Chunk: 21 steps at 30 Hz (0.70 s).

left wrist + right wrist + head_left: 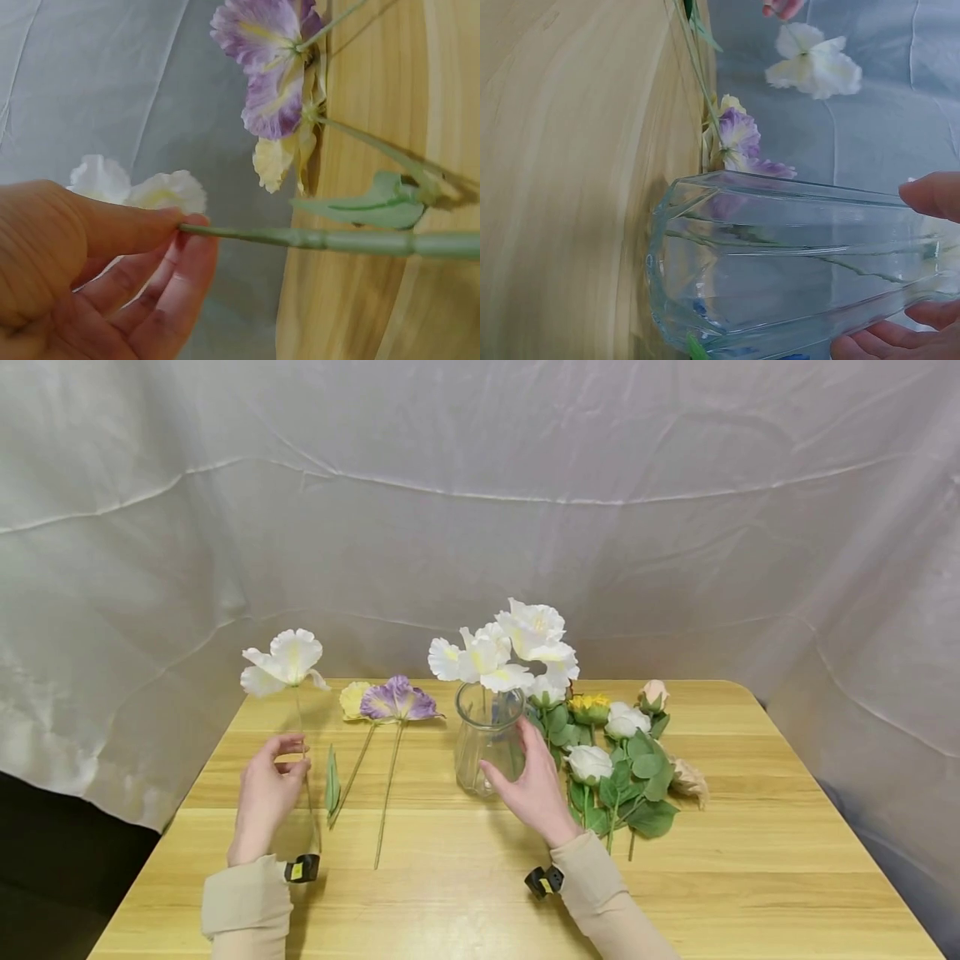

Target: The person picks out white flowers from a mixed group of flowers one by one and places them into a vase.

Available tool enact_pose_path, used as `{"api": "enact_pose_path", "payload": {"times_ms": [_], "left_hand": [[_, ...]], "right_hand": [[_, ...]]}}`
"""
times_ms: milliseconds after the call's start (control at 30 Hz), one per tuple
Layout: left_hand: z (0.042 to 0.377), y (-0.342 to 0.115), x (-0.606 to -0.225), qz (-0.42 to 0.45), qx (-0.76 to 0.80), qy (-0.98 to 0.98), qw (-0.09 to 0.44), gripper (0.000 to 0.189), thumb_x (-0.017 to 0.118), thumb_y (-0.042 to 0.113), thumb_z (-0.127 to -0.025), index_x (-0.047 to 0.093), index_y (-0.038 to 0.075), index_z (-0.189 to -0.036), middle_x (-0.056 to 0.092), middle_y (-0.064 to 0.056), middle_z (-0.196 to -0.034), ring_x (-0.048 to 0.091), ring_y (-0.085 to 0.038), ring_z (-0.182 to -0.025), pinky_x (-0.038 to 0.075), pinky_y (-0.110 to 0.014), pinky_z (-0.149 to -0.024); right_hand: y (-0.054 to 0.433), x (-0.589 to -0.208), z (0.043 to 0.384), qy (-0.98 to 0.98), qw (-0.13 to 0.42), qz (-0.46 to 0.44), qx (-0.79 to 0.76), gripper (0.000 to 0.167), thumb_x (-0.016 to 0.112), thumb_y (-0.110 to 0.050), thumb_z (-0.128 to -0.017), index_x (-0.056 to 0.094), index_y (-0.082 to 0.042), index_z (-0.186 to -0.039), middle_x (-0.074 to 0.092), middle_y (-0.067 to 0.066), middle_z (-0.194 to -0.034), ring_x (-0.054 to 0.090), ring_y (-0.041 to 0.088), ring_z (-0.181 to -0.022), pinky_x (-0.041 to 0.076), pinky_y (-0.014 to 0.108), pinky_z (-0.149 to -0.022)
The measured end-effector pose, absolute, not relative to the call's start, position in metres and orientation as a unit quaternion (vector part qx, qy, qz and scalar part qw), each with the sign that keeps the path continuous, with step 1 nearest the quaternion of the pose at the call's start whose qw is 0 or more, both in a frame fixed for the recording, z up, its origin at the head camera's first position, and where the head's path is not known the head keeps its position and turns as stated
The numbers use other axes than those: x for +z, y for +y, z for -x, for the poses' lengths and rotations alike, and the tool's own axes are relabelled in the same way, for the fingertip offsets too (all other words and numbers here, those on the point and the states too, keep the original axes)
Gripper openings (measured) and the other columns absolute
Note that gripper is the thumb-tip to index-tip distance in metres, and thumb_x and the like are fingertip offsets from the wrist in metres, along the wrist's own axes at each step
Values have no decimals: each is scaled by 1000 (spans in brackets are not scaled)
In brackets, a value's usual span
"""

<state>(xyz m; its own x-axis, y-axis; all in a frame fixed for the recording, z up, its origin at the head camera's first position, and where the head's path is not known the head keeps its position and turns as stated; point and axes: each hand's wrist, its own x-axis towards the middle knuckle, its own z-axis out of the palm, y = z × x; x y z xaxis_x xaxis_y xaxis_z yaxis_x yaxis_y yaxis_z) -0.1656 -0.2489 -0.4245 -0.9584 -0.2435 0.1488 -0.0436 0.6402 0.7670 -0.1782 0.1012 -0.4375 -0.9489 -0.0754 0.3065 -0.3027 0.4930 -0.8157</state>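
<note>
Between thumb and fingertips, my left hand (266,789) pinches the thin green stem (330,238) of a white artificial flower (288,662), held upright at the left with its bloom above the hand. My right hand (536,781) holds a clear ribbed glass vase (483,756) from its right side, thumb toward the front. In the right wrist view the thumb (934,195) and fingers lie on opposite sides of the vase's upper part. White ruffled flowers (483,660) stand in the vase, their stems (840,262) showing through the glass.
Between the left hand and the vase lie a purple flower (401,702) and a yellow flower (354,700), with a green leaf (332,781) alongside. Right of the vase lies a pile of white roses (588,764), a yellow flower (590,706), a pink rosebud (654,695) and a beige bloom (688,781).
</note>
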Motion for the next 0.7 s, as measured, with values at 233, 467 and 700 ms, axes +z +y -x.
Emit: {"api": "enact_pose_path", "payload": {"times_ms": [233, 467, 700], "left_hand": [[169, -243, -419, -79, -474, -866, 136, 52, 63, -2, -94, 46, 2, -143, 64, -24, -128, 55, 20, -75, 54, -8, -64], [173, -227, -415, -69, -515, -835, 184, 50, 67, -4, -91, 54, 2, -140, 68, -18, -121, 68, 2, -82, 56, -9, -70], [183, -204, -395, -40, -547, -814, 193, 44, 68, -1, -92, 60, 3, -135, 68, -18, -120, 67, 3, -87, 57, -9, -74]], "right_hand": [[98, -440, 181, -862, 134, -107, 477, 88, 79, -24, -86, 30, 3, -154, 43, 23, -155, 46, 40, -141, 39, 57, -117], [92, -445, 182, -873, 158, -99, 451, 88, 80, -28, -85, 32, 4, -153, 45, 24, -152, 48, 41, -139, 40, 58, -116], [91, -452, 185, -878, 189, -91, 430, 90, 81, -32, -84, 34, 6, -150, 49, 25, -147, 53, 42, -133, 45, 56, -113]]}}
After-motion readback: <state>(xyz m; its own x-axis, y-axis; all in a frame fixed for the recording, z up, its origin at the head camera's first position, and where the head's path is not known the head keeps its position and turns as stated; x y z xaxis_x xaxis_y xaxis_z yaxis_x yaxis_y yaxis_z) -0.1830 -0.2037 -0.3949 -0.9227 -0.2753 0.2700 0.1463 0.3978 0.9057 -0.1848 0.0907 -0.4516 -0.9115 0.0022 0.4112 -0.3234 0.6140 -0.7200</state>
